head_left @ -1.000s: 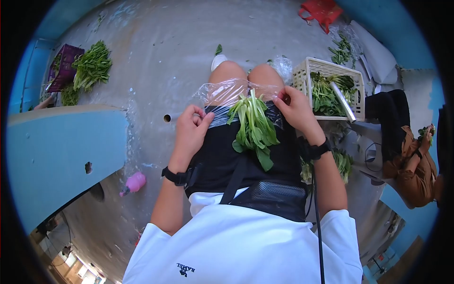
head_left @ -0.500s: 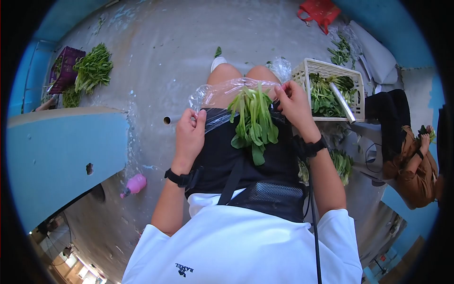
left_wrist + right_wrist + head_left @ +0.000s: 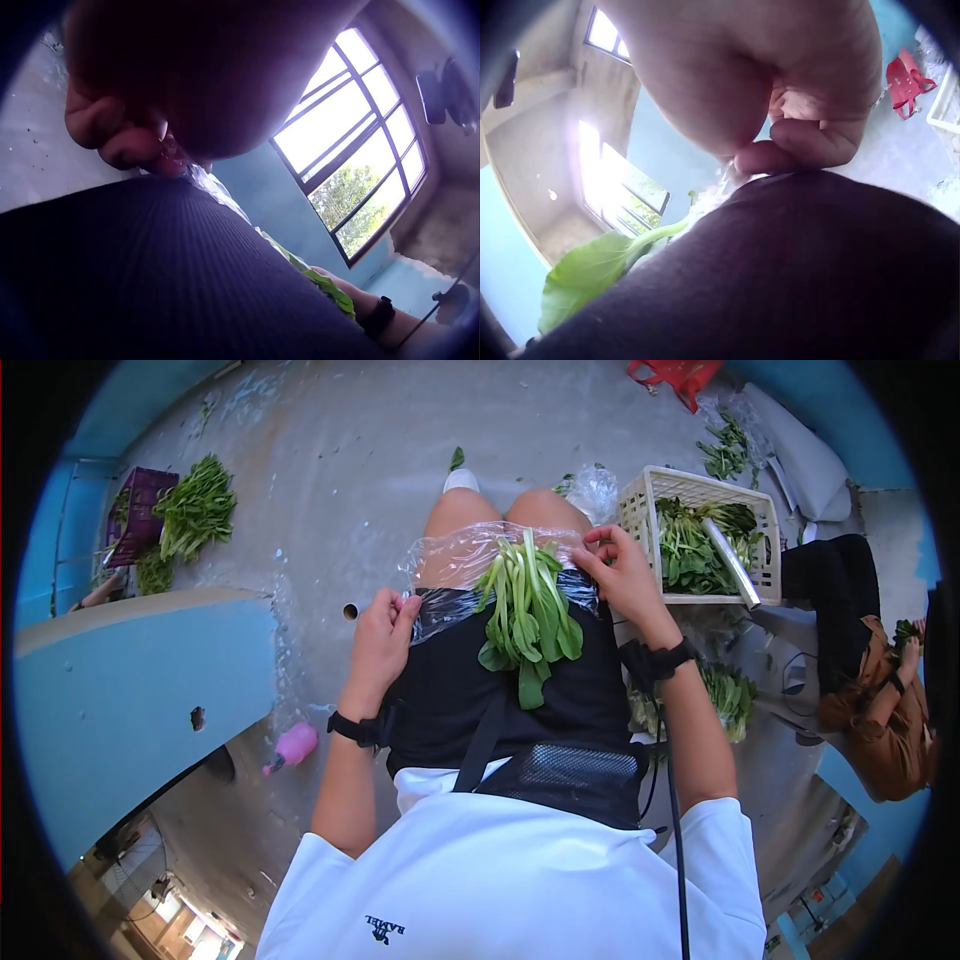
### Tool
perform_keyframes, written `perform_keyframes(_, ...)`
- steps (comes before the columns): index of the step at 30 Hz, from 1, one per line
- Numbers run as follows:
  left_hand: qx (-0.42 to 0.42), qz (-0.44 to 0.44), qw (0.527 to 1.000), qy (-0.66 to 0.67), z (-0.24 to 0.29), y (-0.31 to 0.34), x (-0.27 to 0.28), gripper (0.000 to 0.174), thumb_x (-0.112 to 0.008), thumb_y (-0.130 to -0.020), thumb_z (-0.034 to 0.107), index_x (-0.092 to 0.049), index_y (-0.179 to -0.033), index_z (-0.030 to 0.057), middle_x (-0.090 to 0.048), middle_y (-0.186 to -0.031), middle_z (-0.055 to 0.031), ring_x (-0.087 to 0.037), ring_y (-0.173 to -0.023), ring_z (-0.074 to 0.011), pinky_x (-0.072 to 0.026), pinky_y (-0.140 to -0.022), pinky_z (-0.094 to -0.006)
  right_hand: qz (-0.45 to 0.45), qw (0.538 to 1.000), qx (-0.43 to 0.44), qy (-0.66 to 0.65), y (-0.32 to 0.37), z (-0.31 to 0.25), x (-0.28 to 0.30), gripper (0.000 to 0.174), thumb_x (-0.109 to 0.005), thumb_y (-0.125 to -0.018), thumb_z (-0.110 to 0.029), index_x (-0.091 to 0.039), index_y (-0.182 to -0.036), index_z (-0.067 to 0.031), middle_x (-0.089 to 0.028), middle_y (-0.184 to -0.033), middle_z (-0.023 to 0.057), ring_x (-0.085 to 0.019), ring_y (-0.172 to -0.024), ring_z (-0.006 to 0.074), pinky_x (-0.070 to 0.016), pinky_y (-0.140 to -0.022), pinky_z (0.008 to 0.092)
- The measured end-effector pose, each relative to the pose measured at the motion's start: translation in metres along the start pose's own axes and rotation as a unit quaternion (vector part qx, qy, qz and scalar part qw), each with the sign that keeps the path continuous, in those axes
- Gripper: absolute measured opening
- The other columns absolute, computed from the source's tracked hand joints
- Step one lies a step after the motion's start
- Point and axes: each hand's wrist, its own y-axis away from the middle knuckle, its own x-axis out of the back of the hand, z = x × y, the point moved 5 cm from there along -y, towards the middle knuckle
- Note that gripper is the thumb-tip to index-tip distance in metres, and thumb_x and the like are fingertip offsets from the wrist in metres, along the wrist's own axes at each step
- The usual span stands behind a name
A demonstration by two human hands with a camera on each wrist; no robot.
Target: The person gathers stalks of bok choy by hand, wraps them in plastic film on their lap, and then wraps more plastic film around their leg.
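Observation:
A bunch of leafy greens (image 3: 530, 622) with pale stems lies across the lap, stems toward the knees and leaves toward the waist. Under it, a sheet of clear plastic wrap (image 3: 432, 565) spreads over the thighs and black shorts. My left hand (image 3: 382, 632) pinches the wrap's left edge between thumb and fingers; in the left wrist view the plastic (image 3: 212, 186) runs out from the fingertips. On the other side, my right hand (image 3: 625, 578) pinches the right edge, and the right wrist view shows thumb and finger meeting on the film (image 3: 721, 184).
A cream crate (image 3: 648, 598) of greens, with a wrap roll (image 3: 730, 560) across it, stands at my right. Farther right sits another person (image 3: 870, 710) holding greens. Left are a purple crate (image 3: 145, 505), piled greens (image 3: 197, 508), a blue low wall (image 3: 140, 700) and a pink bottle (image 3: 295, 744).
My left hand has moved outward to the left, drawing the wrap wider and flatter over the lap. The greens have shifted slightly with it. My right hand stays at the right edge.

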Motion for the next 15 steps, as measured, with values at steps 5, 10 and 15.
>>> perform_keyframes(5, 0.001, 0.064, 0.996, -0.068, 0.021, 0.006, 0.015, 0.032, -0.071, -0.100, 0.028, -0.057, -0.091, 0.0017, -0.052, -0.065, -0.0056, -0.048, -0.058, -0.0176, -0.0395, -0.055, -0.0359, -0.036, 0.996, -0.058, -0.062, 0.008, 0.009, 0.012, 0.032, -0.079, -0.095, -0.019, -0.061, -0.114, -0.0014, -0.060, -0.074, -0.0023, -0.052, -0.065, 0.0045, -0.0417, -0.060, 0.0211)
perform_keyframes(10, -0.065, 0.042, 0.991, -0.105, 0.102, 0.017, 0.011, 0.027, -0.074, -0.097, 0.025, -0.062, -0.100, 0.0014, -0.056, -0.072, -0.0065, -0.055, -0.066, -0.0197, -0.0449, -0.061, -0.0349, -0.005, 0.995, 0.096, -0.018, 0.016, -0.018, 0.012, 0.021, -0.077, -0.095, -0.015, -0.065, -0.101, 0.0021, -0.058, -0.072, -0.0017, -0.053, -0.066, 0.0055, -0.0424, -0.059, 0.0243)
perform_keyframes(15, -0.227, 0.049, 0.946, -0.229, 0.133, -0.011, -0.042, 0.022, -0.075, -0.091, 0.021, -0.067, -0.101, 0.0037, -0.065, -0.084, -0.0146, -0.068, -0.085, -0.0347, -0.0527, -0.071, -0.0433, -0.036, 0.983, 0.159, 0.089, 0.012, -0.083, -0.016, 0.017, -0.077, -0.091, -0.013, -0.070, -0.097, 0.0023, -0.061, -0.068, 0.0080, -0.058, -0.063, 0.0180, -0.0468, -0.060, 0.0333)
